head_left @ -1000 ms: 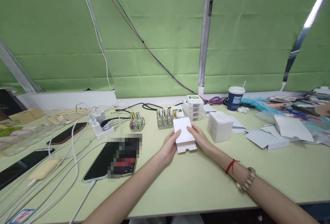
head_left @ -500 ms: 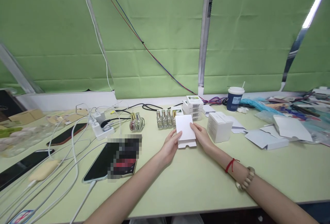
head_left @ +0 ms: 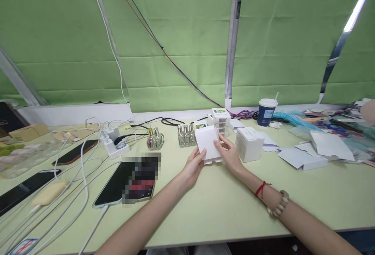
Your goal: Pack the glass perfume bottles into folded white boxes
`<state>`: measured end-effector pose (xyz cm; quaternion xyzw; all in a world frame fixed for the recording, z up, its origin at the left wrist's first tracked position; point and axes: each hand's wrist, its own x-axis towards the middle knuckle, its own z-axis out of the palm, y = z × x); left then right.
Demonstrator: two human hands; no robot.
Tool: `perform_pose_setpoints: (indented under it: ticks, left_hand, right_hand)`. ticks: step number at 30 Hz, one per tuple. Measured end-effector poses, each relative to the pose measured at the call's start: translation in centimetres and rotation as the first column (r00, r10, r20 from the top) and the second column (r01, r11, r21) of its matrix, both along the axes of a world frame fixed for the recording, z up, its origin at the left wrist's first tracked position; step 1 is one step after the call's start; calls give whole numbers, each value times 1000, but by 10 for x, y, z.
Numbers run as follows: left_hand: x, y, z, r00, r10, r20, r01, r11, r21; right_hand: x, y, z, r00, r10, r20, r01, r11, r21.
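Observation:
Both hands hold a flat white cardboard carton (head_left: 207, 142) a little above the pale green table (head_left: 222, 204). My left hand (head_left: 193, 166) pinches its lower left edge. My right hand (head_left: 230, 154) grips its right side, with the thumb lying on the front face. The carton is tilted, its top leaning away toward a row of small glass bottles (head_left: 186, 134). A stack of printed white boxes (head_left: 220, 122) stands just behind it, and an assembled white box (head_left: 249, 143) sits close to my right hand.
Phones (head_left: 125, 184) on white charging cables and a power strip (head_left: 115, 145) cover the left side. A round bottle (head_left: 155, 138) stands near the cables. A blue paper cup (head_left: 266, 111) is at the back. Flat white carton blanks (head_left: 304, 157) and clutter lie at right.
The carton has been lifted slightly and turned, its top edge swinging left and away. My right thumb has slid onto its front face.

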<state>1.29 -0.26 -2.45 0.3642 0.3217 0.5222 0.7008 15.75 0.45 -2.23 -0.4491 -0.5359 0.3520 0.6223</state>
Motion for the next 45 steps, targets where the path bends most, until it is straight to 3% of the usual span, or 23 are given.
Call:
perform_pose_setpoints:
  ticks: [6, 10, 14, 20, 27, 38, 45]
  left_hand:
    - [-1, 2, -3, 1000, -16, -18, 16, 1000, -6]
    - [0, -1, 4, 999, -37, -33, 37, 999, -2]
    - [-3, -6, 18, 997, -48, 56, 51, 997, -60]
    - [-11, -7, 33, 998, 54, 30, -52, 998, -36]
    - [-10, -4, 26, 996, 31, 86, -23, 996, -91]
    - [-14, -2, 25, 992, -20, 124, 31, 996, -88]
    - [-14, -1, 24, 998, -21, 52, 25, 997, -74]
  right_hand:
    - [2, 2, 1, 999, -3, 46, -1, 996, 85]
    - [2, 1, 0, 998, -8, 65, 1, 993, 115]
    - [2, -4, 1, 968, -10, 252, -52, 970, 238]
    - [5, -8, 1, 866, -170, 470, -85, 877, 472]
    - [8, -8, 2, 793, -232, 564, -72, 883, 464]
    - [10, -8, 4, 784, -197, 589, -108, 891, 442]
    - [9, -2, 0, 735, -224, 640, -221, 813, 539]
